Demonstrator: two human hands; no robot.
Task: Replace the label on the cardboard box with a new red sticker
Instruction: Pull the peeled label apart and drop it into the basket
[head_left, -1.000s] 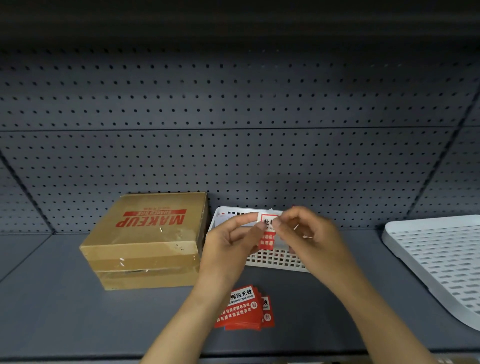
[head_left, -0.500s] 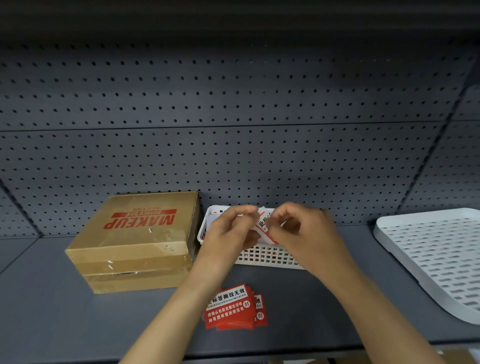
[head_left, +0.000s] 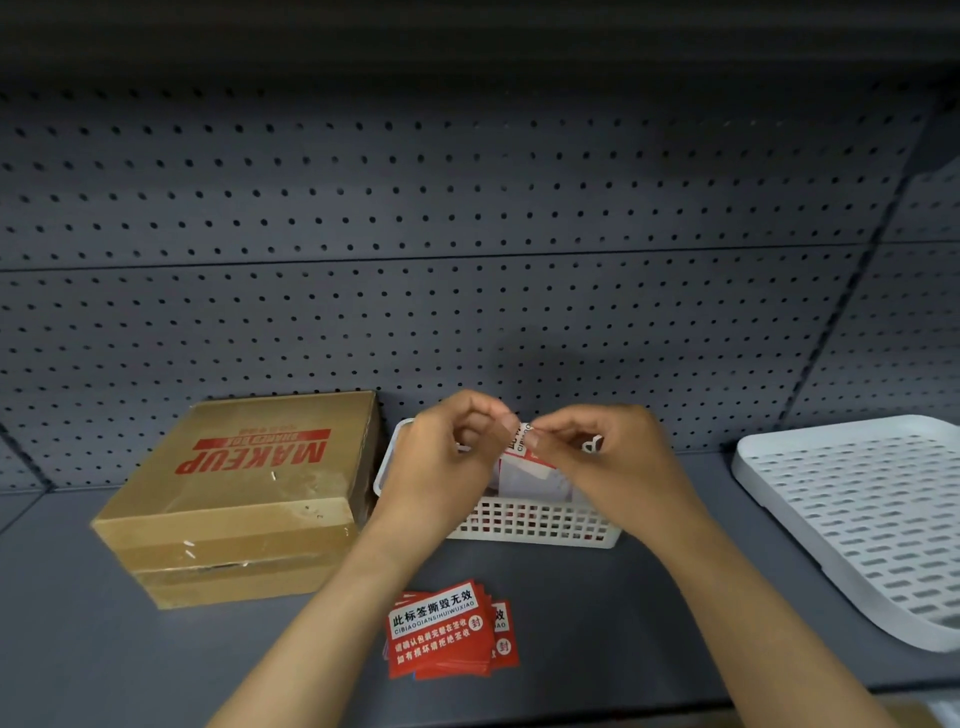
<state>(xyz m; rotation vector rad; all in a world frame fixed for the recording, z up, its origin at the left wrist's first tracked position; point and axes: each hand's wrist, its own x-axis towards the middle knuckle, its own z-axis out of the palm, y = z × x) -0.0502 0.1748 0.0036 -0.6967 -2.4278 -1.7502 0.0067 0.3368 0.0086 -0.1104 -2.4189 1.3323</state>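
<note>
A brown cardboard box (head_left: 244, 493) printed "MAKEUP" in red lies flat on the grey shelf at the left. Just right of it, my left hand (head_left: 441, 467) and my right hand (head_left: 613, 462) meet over a small white basket (head_left: 545, 527). Both pinch one red-and-white sticker (head_left: 522, 441) between thumb and fingertips. The sticker is bent and mostly hidden by my fingers. A stack of red stickers (head_left: 441, 631) with white text lies on the shelf in front of the basket, below my hands.
A large white perforated tray (head_left: 857, 519) sits at the right of the shelf. A grey pegboard wall (head_left: 467, 286) closes the back. The shelf's front edge runs along the bottom.
The sticker, held flat and facing me a second ago, is now curled between my fingertips. Both hands have drawn closer together above the basket.
</note>
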